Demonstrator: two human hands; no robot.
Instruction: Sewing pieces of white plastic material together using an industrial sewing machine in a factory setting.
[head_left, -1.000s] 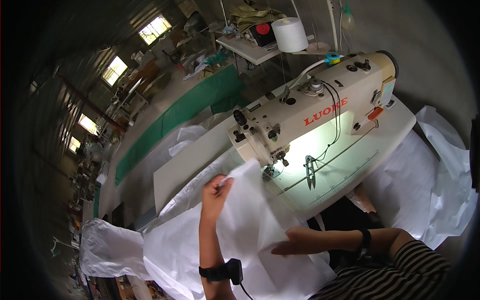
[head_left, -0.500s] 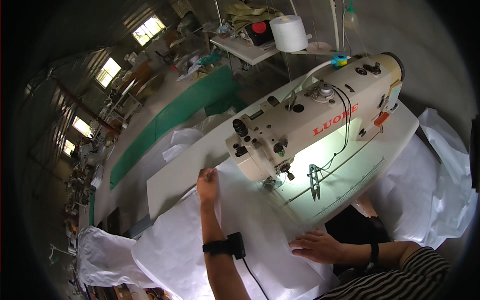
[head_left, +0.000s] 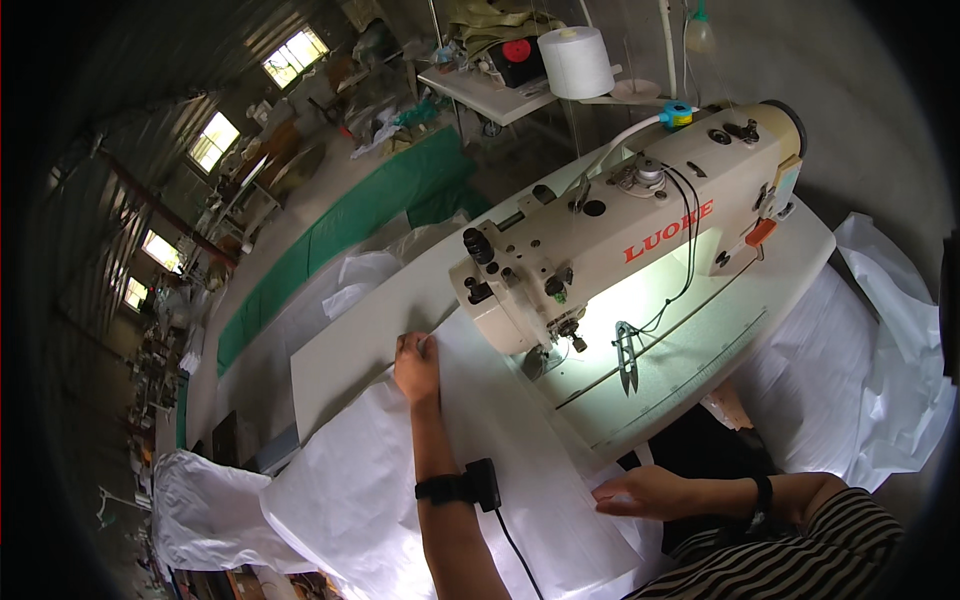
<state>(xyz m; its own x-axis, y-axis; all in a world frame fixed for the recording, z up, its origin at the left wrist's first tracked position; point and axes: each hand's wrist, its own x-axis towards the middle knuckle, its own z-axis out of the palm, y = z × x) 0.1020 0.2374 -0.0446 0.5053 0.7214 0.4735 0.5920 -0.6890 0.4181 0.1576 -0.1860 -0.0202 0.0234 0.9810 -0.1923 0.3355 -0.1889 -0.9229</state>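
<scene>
White sheet material (head_left: pixel 500 440) spreads over the table edge and down in front of me. My left hand (head_left: pixel 416 367) is closed on the far edge of the sheet, left of the sewing machine's head. By the near right edge, my right hand (head_left: pixel 642 493) has its fingers curled and closed on the sheet, some of them hidden. The beige sewing machine (head_left: pixel 640 230) stands just beyond the sheet, its lamp lighting the bed. The sheet's right edge lies beside the needle area (head_left: pixel 540 358). Dark thread snips (head_left: pixel 626 360) lie on the bed with a black cord attached.
A white thread cone (head_left: pixel 576 62) stands behind the machine near a small side table (head_left: pixel 490 95). More white sheeting (head_left: pixel 815 370) hangs at the right. Green sheeting (head_left: pixel 340 235) lies at the back left. A black cable (head_left: pixel 518 555) runs from my left wrist device.
My right hand has gone from stretched fingers on the sheet to curled fingers at its edge. The sheet's right edge has shifted left, baring more of the machine bed. My left hand keeps its hold.
</scene>
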